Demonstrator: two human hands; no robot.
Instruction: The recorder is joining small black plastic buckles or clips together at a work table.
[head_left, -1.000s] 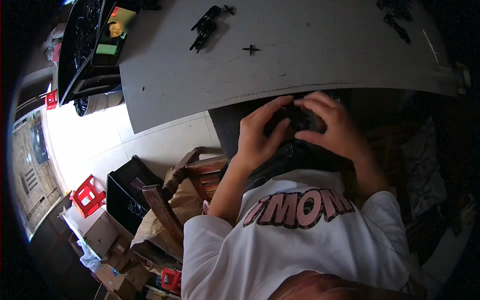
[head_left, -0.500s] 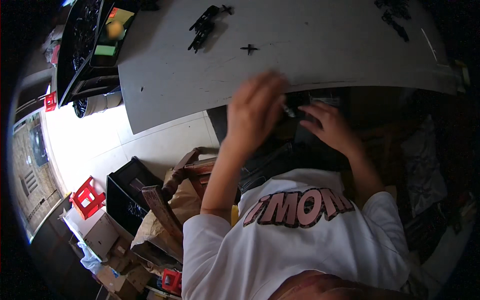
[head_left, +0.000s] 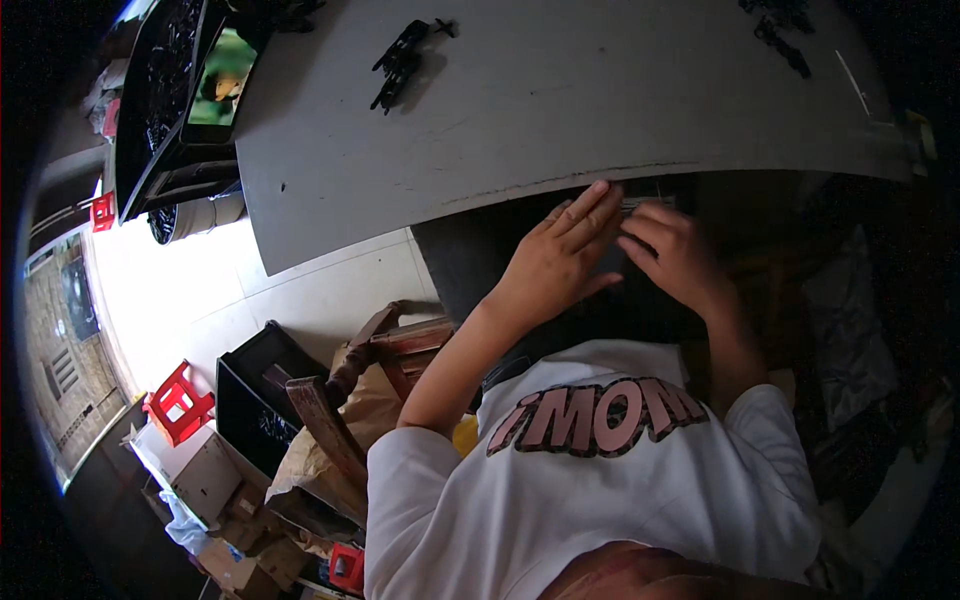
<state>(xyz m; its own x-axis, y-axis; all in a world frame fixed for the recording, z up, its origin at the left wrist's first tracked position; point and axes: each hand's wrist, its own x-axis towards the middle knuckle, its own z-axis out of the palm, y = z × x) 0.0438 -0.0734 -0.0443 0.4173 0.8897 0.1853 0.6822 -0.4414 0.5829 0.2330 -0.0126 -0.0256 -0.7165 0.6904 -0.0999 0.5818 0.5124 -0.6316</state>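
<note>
Small dark flat part (head_left: 622,262) is being pinched between left hand (head_left: 555,262) and right hand (head_left: 675,255), fingers gripping, probably needing careful alignment next.

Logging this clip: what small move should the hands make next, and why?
Probably bring the small dark part up onto the grey tabletop. Left hand and right hand meet over it just below the table edge, in shadow, where it is hard to see. How it is gripped is unclear.
</note>
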